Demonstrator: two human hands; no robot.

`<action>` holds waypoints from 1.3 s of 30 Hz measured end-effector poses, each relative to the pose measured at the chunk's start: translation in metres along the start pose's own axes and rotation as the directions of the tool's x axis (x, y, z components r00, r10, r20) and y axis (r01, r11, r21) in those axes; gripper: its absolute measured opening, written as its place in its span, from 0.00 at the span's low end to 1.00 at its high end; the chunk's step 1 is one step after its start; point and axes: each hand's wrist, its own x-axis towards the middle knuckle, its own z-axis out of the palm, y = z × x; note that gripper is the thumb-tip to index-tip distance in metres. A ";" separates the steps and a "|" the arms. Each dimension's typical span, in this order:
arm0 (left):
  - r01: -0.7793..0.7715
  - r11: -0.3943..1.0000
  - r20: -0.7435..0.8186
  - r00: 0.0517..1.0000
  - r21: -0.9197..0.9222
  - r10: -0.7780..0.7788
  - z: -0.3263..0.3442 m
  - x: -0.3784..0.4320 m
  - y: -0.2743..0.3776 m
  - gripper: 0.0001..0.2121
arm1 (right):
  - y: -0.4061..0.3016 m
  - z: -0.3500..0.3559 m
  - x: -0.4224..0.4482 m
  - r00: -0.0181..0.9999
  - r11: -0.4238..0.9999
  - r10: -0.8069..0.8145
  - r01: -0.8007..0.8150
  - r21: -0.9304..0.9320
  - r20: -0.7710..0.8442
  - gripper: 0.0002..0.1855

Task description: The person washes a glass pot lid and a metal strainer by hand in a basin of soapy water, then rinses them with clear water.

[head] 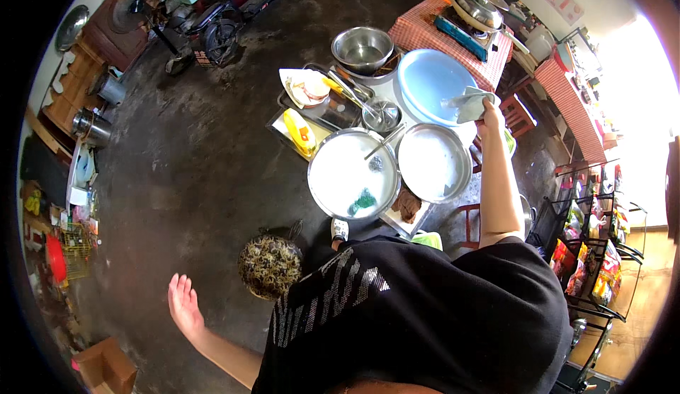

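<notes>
My right hand [491, 117] grips a pale grey-green dish [472, 105] at the right rim of a light blue plastic basin [435, 83]. My left hand [186, 308] is held out over the dark floor, with nothing in it. Before me stand two metal basins of whitish liquid. In the left basin [340, 168] lie a green scouring pad [364, 202], a steel wool ball [375, 163] and a metal-handled utensil [390, 138] leaning on the rim. The right basin [433, 157] touches it. A brown cloth [408, 205] lies below them.
A tray [340, 110] and a steel pot [363, 50] stand farther back. Behind is a checked-cloth table [414, 19] with a gas stove [462, 38] and a lidded pan [478, 11]. A patterned round stool [270, 265] stands by my left side. Snack racks [592, 256] line the right.
</notes>
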 end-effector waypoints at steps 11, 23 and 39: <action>0.160 0.937 0.469 0.832 0.309 -0.297 0.239 0.086 -0.009 0.11 | 0.015 0.050 0.065 0.995 0.997 0.072 -0.071 -0.023 0.065 0.12; 0.090 0.572 0.460 0.498 0.816 -0.735 0.325 0.158 -0.126 0.11 | 0.084 0.052 0.139 0.955 0.977 0.121 -0.163 -0.137 -0.271 0.10; -0.907 0.296 0.531 -0.099 0.300 -0.841 0.401 0.271 -0.222 0.22 | 0.285 0.050 -0.222 0.935 0.598 -0.347 0.165 -0.784 -0.068 0.06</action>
